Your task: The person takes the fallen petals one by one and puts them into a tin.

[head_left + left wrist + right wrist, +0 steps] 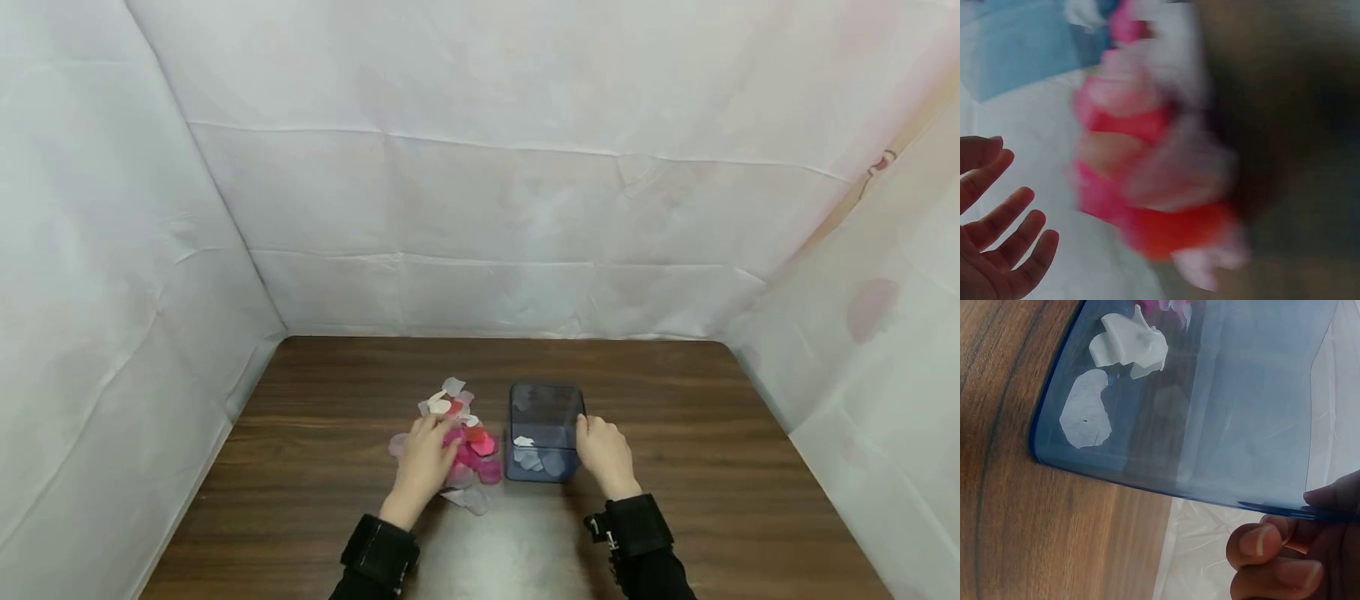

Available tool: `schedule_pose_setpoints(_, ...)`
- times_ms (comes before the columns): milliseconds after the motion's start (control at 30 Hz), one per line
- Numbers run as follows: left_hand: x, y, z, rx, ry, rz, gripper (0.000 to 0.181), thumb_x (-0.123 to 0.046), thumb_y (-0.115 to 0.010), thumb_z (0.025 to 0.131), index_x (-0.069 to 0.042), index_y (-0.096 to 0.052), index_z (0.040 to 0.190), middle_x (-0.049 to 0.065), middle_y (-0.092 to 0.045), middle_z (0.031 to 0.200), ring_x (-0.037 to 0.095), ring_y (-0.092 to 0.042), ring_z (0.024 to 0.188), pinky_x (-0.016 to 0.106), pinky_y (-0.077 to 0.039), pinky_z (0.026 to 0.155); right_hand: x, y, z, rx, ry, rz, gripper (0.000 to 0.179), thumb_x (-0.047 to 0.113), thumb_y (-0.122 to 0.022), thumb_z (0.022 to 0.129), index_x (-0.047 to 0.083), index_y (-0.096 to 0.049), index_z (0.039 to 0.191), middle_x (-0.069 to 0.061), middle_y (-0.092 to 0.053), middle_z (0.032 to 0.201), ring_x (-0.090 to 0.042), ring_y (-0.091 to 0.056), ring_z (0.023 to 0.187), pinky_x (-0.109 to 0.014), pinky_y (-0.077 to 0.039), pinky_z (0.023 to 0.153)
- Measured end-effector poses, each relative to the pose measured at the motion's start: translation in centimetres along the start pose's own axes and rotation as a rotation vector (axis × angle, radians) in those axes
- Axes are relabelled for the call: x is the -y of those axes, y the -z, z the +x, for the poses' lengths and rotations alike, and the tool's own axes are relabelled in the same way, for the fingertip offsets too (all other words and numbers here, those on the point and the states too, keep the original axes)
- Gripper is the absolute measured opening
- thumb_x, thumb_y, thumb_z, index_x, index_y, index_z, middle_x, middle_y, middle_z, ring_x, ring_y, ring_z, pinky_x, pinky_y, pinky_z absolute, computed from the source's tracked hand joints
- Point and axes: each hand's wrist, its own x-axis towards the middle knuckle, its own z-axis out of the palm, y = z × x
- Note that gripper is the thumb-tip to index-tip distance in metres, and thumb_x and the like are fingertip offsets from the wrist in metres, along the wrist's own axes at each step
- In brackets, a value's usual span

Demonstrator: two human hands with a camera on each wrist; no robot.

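Note:
A loose pile of petals (472, 458) in pink, red and white lies on the table left of a clear blue plastic box (546, 431). My left hand (423, 458) is over the pile's left side; in the left wrist view its fingers (1013, 215) are spread and slightly bent, with nothing between them. At the box's right side, my right hand (606, 457) pinches the rim between thumb and fingers, as the right wrist view shows. A few white petals (1085, 412) lie inside the box, near its front end in the head view.
The dark wood-grain table (675, 400) has its far edge against a white cloth backdrop (495, 200). Cloth walls also stand along the left and right sides. Black bands (380, 552) are worn on both wrists.

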Motion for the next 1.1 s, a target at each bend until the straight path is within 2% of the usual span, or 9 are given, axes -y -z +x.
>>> schedule_pose_setpoints(100, 1.3, -0.5, -1.7, 0.051, 0.022, 0.021, 0.022, -0.010, -0.072, 0.079, -0.004, -0.070, 0.100, 0.018, -0.063, 0.112, 0.038, -0.057, 0.106, 0.051, -0.047, 0.087, -0.2, 0.1, 0.0, -0.010, -0.007, -0.012, 0.041, 0.019, -0.032, 0.101, 0.011, -0.038, 0.061, -0.003, -0.032, 0.054, -0.016, -0.033, 0.048, -0.028, -0.026, 0.050)
schedule_pose_setpoints(233, 2.5, -1.2, -3.3, 0.181, 0.019, 0.028, 0.035, -0.006, -0.070, 0.079, -0.004, -0.065, 0.114, 0.029, -0.050, 0.132, 0.052, -0.042, 0.123, 0.063, -0.039, 0.094, -0.3, 0.2, 0.1, -0.010, 0.002, -0.005, 0.041, 0.019, -0.031, 0.101, 0.010, -0.038, 0.061, -0.002, -0.032, 0.054, -0.016, -0.032, 0.048, -0.028, -0.026, 0.050)
schedule_pose_setpoints(300, 2.8, -1.5, -3.9, 0.218, 0.010, 0.037, 0.039, -0.006, -0.069, 0.079, -0.005, -0.063, 0.118, 0.029, -0.049, 0.133, 0.053, -0.041, 0.124, 0.064, -0.039, 0.094, -0.3, 0.2, 0.0, -0.005, 0.002, -0.003, 0.041, 0.020, -0.031, 0.101, 0.011, -0.037, 0.062, -0.002, -0.031, 0.054, -0.015, -0.031, 0.047, -0.027, -0.025, 0.050)
schedule_pose_setpoints(333, 2.9, -1.7, -4.1, 0.214, -0.001, 0.040, 0.039, -0.006, -0.069, 0.080, -0.005, -0.063, 0.118, 0.028, -0.051, 0.132, 0.051, -0.044, 0.123, 0.063, -0.039, 0.094, -0.3, 0.2, 0.0, -0.002, 0.000, -0.001, 0.041, 0.020, -0.031, 0.101, 0.010, -0.037, 0.061, -0.002, -0.031, 0.054, -0.015, -0.029, 0.047, -0.027, -0.025, 0.049)
schedule_pose_setpoints(500, 3.1, -2.5, -4.3, 0.088, -0.038, 0.083, 0.025, -0.002, -0.069, 0.079, -0.005, -0.069, 0.104, 0.016, -0.065, 0.108, 0.033, -0.060, 0.102, 0.049, -0.049, 0.084, -0.3, -0.1, 0.0, 0.012, 0.001, 0.002, 0.041, 0.021, -0.030, 0.101, 0.011, -0.038, 0.062, -0.002, -0.031, 0.054, -0.014, -0.028, 0.047, -0.027, -0.024, 0.048)
schedule_pose_setpoints(633, 3.0, -2.7, -3.7, 0.009, -0.029, 0.096, 0.017, 0.002, -0.070, 0.076, -0.008, -0.071, 0.090, 0.006, -0.068, 0.091, 0.023, -0.064, 0.087, 0.039, -0.051, 0.078, -0.2, -0.1, 0.1, 0.005, 0.003, 0.008, 0.042, 0.021, -0.030, 0.101, 0.011, -0.037, 0.061, -0.001, -0.030, 0.053, -0.014, -0.028, 0.046, -0.026, -0.024, 0.047)
schedule_pose_setpoints(767, 2.8, -2.5, -3.0, -0.040, -0.027, 0.101, 0.015, 0.003, -0.073, 0.071, -0.009, -0.071, 0.080, 0.002, -0.070, 0.078, 0.020, -0.064, 0.076, 0.035, -0.050, 0.072, -0.1, 0.1, 0.3, -0.010, 0.007, -0.005, 0.042, 0.021, -0.031, 0.101, 0.010, -0.040, 0.061, -0.002, -0.032, 0.053, -0.016, -0.033, 0.047, -0.027, -0.026, 0.049)
schedule_pose_setpoints(967, 2.4, -2.0, -2.2, -0.159, -0.037, 0.093, 0.011, -0.004, -0.078, 0.070, -0.011, -0.073, 0.076, -0.001, -0.071, 0.072, 0.018, -0.060, 0.069, 0.034, -0.048, 0.065, -0.2, 0.3, 0.5, 0.004, -0.005, -0.009, 0.042, 0.022, -0.031, 0.100, 0.010, -0.042, 0.062, -0.003, -0.034, 0.055, -0.018, -0.038, 0.049, -0.028, -0.029, 0.051)
schedule_pose_setpoints(1100, 2.0, -1.4, -1.5, -0.173, -0.001, 0.083, 0.009, -0.015, -0.079, 0.074, -0.013, -0.074, 0.081, -0.002, -0.072, 0.075, 0.017, -0.058, 0.069, 0.036, -0.044, 0.068, -0.2, 0.2, 0.8, 0.008, -0.009, -0.012, 0.042, 0.022, -0.031, 0.100, 0.010, -0.041, 0.062, -0.003, -0.034, 0.055, -0.018, -0.040, 0.050, -0.029, -0.029, 0.052)
